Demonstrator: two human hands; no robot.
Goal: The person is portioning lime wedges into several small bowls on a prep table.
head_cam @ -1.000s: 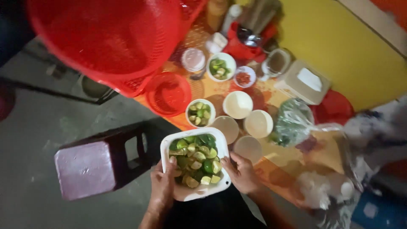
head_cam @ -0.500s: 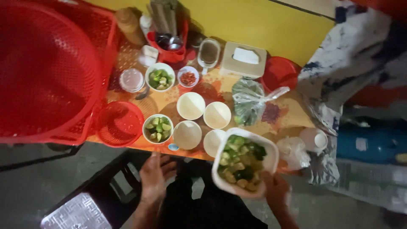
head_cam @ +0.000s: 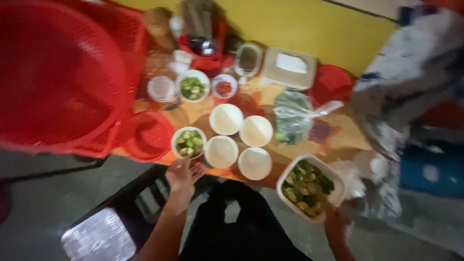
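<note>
My right hand holds a white square tub of cut lime pieces by its near corner, at the right front edge of the table. My left hand is empty with fingers apart, just below a small white bowl of lime pieces at the table's front edge. Several empty white bowls stand in a cluster between my hands. The picture is blurred.
A big red basket and a small red basket fill the left. Behind stand another lime bowl, a chilli dish, a tissue box, a bag of greens. A dark stool is near left.
My right hand carried the lime tub from in front of me to the right edge of the table. My left hand let go of it and moved up toward the small lime bowl.
</note>
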